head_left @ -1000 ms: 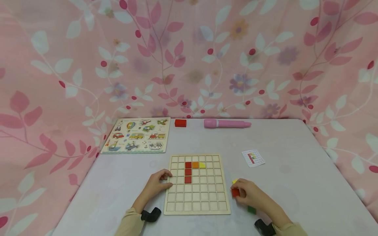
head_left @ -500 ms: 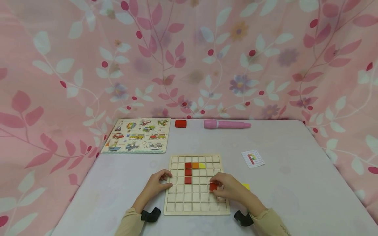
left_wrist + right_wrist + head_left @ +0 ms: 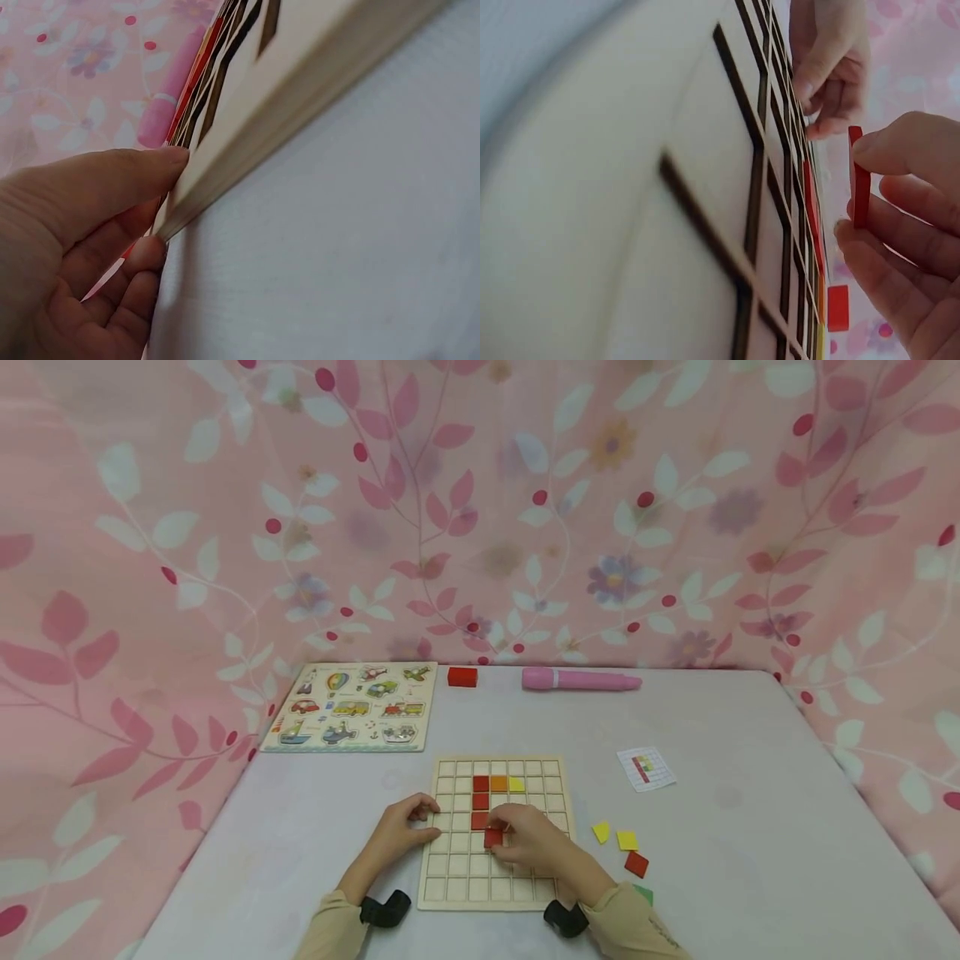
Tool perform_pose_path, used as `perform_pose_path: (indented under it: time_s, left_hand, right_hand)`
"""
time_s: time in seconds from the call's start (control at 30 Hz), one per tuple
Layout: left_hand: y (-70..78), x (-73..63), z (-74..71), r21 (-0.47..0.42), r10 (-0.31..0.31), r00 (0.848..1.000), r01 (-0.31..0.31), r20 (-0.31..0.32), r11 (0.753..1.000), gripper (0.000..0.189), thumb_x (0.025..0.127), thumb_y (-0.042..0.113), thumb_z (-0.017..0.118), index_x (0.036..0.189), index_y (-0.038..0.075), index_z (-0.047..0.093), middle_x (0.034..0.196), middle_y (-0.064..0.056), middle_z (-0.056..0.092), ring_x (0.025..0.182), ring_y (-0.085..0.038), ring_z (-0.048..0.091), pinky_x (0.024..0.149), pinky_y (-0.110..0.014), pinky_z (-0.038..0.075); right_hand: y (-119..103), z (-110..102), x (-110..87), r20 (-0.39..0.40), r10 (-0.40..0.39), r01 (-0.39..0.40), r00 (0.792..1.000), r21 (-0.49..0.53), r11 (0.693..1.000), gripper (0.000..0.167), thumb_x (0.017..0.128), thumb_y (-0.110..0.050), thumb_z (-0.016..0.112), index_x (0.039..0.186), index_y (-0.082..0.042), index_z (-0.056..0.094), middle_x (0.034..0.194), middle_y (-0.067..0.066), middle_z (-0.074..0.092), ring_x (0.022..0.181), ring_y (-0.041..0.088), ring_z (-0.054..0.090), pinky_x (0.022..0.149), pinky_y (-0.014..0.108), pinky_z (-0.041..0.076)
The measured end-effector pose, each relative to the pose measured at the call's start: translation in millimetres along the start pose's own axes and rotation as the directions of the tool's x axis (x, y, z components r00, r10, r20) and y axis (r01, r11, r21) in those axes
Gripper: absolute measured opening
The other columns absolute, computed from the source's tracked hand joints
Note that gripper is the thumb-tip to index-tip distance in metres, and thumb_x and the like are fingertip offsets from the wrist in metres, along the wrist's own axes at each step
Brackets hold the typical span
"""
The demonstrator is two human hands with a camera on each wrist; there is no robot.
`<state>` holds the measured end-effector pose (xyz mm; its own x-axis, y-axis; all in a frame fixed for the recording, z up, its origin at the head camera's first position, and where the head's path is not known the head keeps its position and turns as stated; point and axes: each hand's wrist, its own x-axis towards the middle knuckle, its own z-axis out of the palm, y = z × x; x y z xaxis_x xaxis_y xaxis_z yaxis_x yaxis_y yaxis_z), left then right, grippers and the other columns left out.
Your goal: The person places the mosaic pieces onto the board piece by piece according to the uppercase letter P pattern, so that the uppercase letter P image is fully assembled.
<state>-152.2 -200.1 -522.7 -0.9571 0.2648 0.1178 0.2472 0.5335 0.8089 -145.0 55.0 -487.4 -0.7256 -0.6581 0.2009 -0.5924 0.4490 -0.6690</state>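
Note:
A wooden grid board (image 3: 457, 890) lies on the table, with red tiles (image 3: 480, 802) in a column, an orange tile (image 3: 498, 783) and a yellow tile (image 3: 517, 785). My left hand (image 3: 402, 828) holds the board's left edge; in the left wrist view the thumb (image 3: 127, 174) touches the rim and the other fingers curl beside it. Over the board, my right hand (image 3: 536, 842) pinches a red square tile (image 3: 492, 838), close to the lower end of the red column. The right wrist view shows this tile (image 3: 861, 184) on edge between thumb and fingers, apart from the board.
Right of the board lie loose yellow pieces (image 3: 627, 841), a red tile (image 3: 636, 864) and a partly covered green piece (image 3: 645, 893). Beyond them is a pattern card (image 3: 647, 769). At the back are a vehicle puzzle (image 3: 352, 703), a red block (image 3: 462, 677) and a pink pen-like object (image 3: 582, 679).
My right hand has carried the red tile leftward from beside the board to over its middle. The loose pieces at right are now uncovered. My left hand stays at the board's edge.

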Motion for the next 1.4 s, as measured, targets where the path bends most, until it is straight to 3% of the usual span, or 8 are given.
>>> perform_pose_path:
  time_s: [0.2, 0.43, 0.6, 1.07, 1.2, 1.4]
  left_hand:
    - [2.8, 0.1, -0.5, -0.007, -0.011, 1.000, 0.011, -0.008, 1.000, 0.028, 0.069, 0.010, 0.077, 0.091, 0.013, 0.061, 0.078, 0.003, 0.052, 0.072, -0.016, 0.048, 0.067, -0.030, 0.040]
    - [4.1, 0.0, -0.5, -0.014, -0.017, 1.000, 0.017, 0.000, 1.000, 0.028, 0.069, 0.010, 0.077, 0.091, 0.011, 0.061, 0.079, 0.002, 0.052, 0.073, -0.017, 0.048, 0.068, -0.031, 0.040]
    - [5.0, 0.6, -0.3, -0.008, -0.018, 1.000, 0.018, -0.006, 1.000, 0.028, 0.069, 0.010, 0.077, 0.091, 0.012, 0.061, 0.078, 0.003, 0.052, 0.073, -0.016, 0.048, 0.068, -0.031, 0.040]
    - [2.3, 0.7, 0.1, -0.003, -0.021, 1.000, 0.021, -0.007, 1.000, 0.028, 0.069, 0.010, 0.077, 0.091, 0.013, 0.060, 0.078, 0.003, 0.052, 0.073, -0.016, 0.048, 0.067, -0.030, 0.040]
    - [1.7, 0.9, 0.4, -0.008, -0.020, 1.000, 0.020, 0.001, 1.000, 0.027, 0.070, 0.011, 0.077, 0.092, 0.013, 0.060, 0.078, 0.003, 0.052, 0.073, -0.016, 0.048, 0.068, -0.031, 0.040]
    - [1.5, 0.7, 0.5, -0.005, -0.024, 1.000, 0.024, 0.000, 1.000, 0.027, 0.069, 0.010, 0.077, 0.091, 0.013, 0.060, 0.078, 0.003, 0.052, 0.073, -0.016, 0.047, 0.068, -0.031, 0.040]
  right_hand:
    - [-1.4, 11.5, 7.9, 0.009, 0.019, -0.018, 1.000, -0.049, 0.999, 0.021, 0.075, -0.006, 0.067, 0.096, -0.006, 0.062, 0.091, -0.004, 0.058, 0.083, 0.007, 0.051, 0.075, 0.021, 0.042]
    - [-0.3, 19.1, 7.6, -0.018, 0.017, -0.018, 1.000, -0.081, 0.997, 0.022, 0.073, -0.005, 0.067, 0.094, -0.006, 0.062, 0.090, -0.003, 0.059, 0.080, 0.009, 0.051, 0.072, 0.022, 0.042]
    - [-1.3, 22.4, 9.2, -0.047, 0.031, -0.034, 0.998, -0.059, 0.998, 0.015, 0.074, -0.005, 0.068, 0.088, -0.008, 0.064, 0.084, -0.005, 0.060, 0.072, 0.009, 0.048, 0.066, 0.020, 0.041]
    - [-3.3, 28.6, 12.2, -0.098, 0.014, -0.022, 0.995, -0.086, 0.996, 0.012, 0.076, -0.009, 0.070, 0.086, -0.008, 0.063, 0.083, -0.004, 0.057, 0.077, 0.008, 0.049, 0.070, 0.021, 0.042]
    - [-4.1, 25.0, 7.5, -0.157, 0.014, -0.022, 0.988, -0.053, 0.998, 0.012, 0.077, -0.008, 0.070, 0.087, -0.006, 0.064, 0.085, -0.001, 0.058, 0.078, 0.011, 0.050, 0.070, 0.022, 0.042]
    - [-5.5, 4.9, -5.4, -0.298, -0.032, 0.029, 0.954, -0.012, 0.999, 0.021, 0.070, 0.001, 0.073, 0.089, 0.001, 0.063, 0.082, 0.007, 0.058, 0.070, 0.016, 0.048, 0.061, 0.026, 0.044]
